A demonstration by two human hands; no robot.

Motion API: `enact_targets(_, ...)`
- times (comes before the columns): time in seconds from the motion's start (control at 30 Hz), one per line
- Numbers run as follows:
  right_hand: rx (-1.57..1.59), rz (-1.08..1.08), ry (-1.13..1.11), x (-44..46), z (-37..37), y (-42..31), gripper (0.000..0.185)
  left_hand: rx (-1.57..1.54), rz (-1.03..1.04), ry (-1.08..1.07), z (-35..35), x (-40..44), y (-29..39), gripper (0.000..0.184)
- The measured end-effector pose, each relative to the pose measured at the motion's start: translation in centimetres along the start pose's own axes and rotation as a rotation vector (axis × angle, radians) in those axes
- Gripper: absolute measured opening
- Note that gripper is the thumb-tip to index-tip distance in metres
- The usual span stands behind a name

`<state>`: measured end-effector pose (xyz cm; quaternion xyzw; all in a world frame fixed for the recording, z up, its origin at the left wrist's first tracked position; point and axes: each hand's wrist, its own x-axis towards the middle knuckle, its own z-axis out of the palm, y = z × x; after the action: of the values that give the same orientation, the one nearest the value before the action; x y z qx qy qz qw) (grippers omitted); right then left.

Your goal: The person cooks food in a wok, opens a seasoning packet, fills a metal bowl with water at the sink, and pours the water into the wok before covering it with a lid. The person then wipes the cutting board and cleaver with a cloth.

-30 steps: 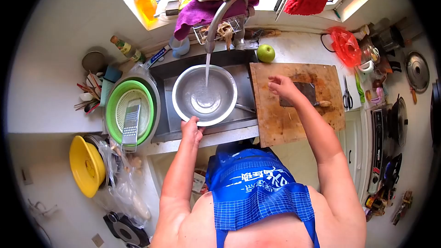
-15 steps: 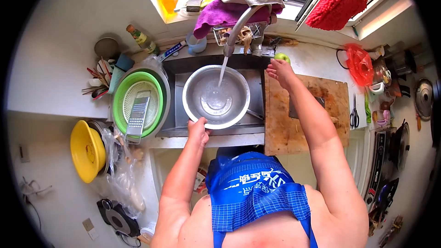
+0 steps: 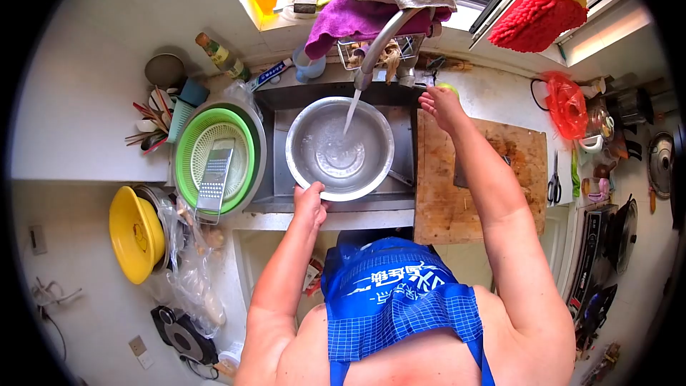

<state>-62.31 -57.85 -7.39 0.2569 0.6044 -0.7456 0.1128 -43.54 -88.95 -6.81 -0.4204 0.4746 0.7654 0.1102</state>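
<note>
A round metal basin (image 3: 300, 161) sits in the sink (image 3: 276, 184), with water in its bottom. My left hand (image 3: 309, 204) grips the near rim, thumb over the edge. From the faucet (image 3: 384, 39) a stream of water runs into the basin. To the right of the stream, my right hand (image 3: 441, 107) hovers over the far left corner of the wooden cutting board (image 3: 437, 207), fingers stretched out and holding nothing visible. Just behind it shows a green fruit (image 3: 449, 88), partly hidden. A dark flat blade (image 3: 460, 174) lies on the board, half covered by my forearm.
Left of the sink stands a green basin with a colander (image 3: 187, 164) and a metal grater (image 3: 216, 171). A yellow bowl (image 3: 136, 236) is lower left. Scissors (image 3: 554, 186) lie right of the board, with a stove (image 3: 589, 257) beyond. A purple cloth (image 3: 343, 21) hangs behind the faucet.
The view has shifted slightly. My right hand has turned a little and covers more of the green fruit. My left hand stays on the basin rim, and water keeps running.
</note>
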Motion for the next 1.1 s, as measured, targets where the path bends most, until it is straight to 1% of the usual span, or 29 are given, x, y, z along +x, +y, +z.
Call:
enact_targets(0.23, 0.002, -0.003, 0.003, -0.2, 0.1, -0.6, 0.032, -0.072, 0.014, -0.079, -1.3, 2.4, -1.5, 0.049)
enact_targets(0.43, -0.013, -0.025, -0.002, 0.3, -0.2, -0.5, 0.029, -0.048, -0.001, -0.053, -1.4, 2.0, -1.2, 0.047)
enact_targets(0.5, -0.02, -0.024, -0.003, 0.4, -0.3, -0.5, 0.03, -0.031, -0.013, -0.021, -1.2, 1.5, -1.0, 0.044)
enact_targets(0.63, -0.027, -0.031, 0.007, 0.4, -0.3, -0.5, 0.03, 0.007, -0.046, -0.049, -1.4, 1.4, -0.7, 0.041)
enact_targets(0.7, -0.024, -0.031, 0.02, 0.4, -0.1, -0.5, 0.029, -0.001, -0.043, -0.019, -1.3, 1.1, -0.6, 0.039)
enact_targets(0.83, -0.028, -0.023, 0.016, 0.4, -0.2, -0.7, 0.029, -0.037, -0.046, -0.042, -1.5, 1.4, -0.7, 0.039)
enact_targets(1.1, -0.004, -0.012, 0.024, 0.4, -0.2, -1.0, 0.027, -0.046, -0.047, -0.005, -0.8, 0.5, 0.2, 0.04)
